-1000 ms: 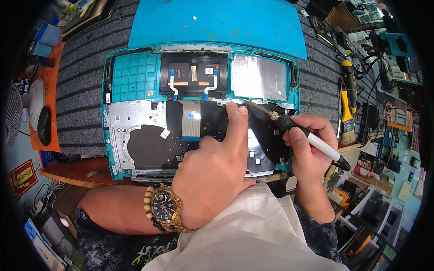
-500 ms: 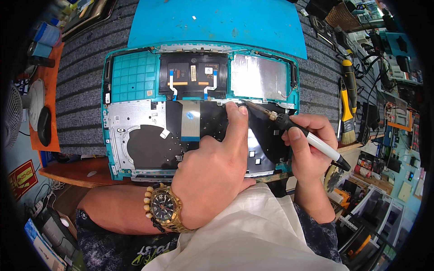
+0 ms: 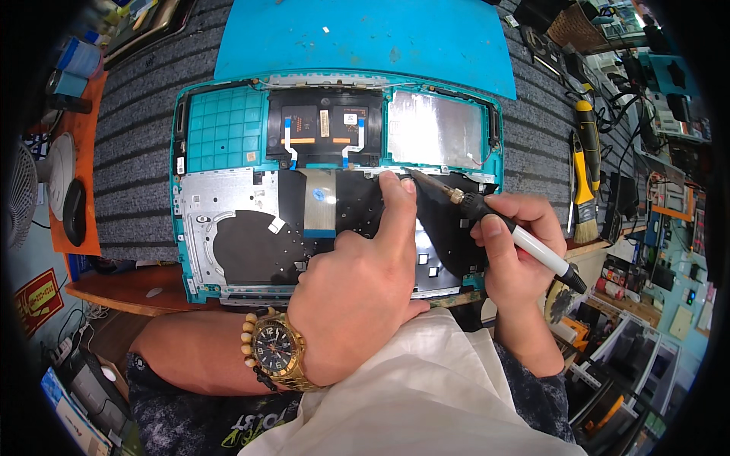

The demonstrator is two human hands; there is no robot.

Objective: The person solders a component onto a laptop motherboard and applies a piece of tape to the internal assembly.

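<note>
A teal laptop palmrest (image 3: pixel 223 126) lies inner side up before me, its black keyboard back (image 3: pixel 357 197) and a flat ribbon cable (image 3: pixel 319 204) showing. My left hand (image 3: pixel 357 281) lies over its near part. The index finger is stretched out and presses on the thin metal strip along the keyboard's far edge; the remaining fingers look folded under, partly hidden. My right hand (image 3: pixel 517 243) is closed like a pen grip around a white and black soldering iron (image 3: pixel 528 245). The iron's tip reaches the same strip, just right of my left fingertip.
Beyond the palmrest lies a blue mat (image 3: pixel 365 38) on a grey striped cloth (image 3: pixel 141 152). A yellow-handled brush (image 3: pixel 584 197) and a yellow-black tool (image 3: pixel 587 129) lie to the right. A small fan (image 3: pixel 24 182) stands at the left, near the wooden table edge (image 3: pixel 122 298).
My right hand and the soldering iron have shifted very slightly left, the tip staying by the strip. My left hand has hardly moved.
</note>
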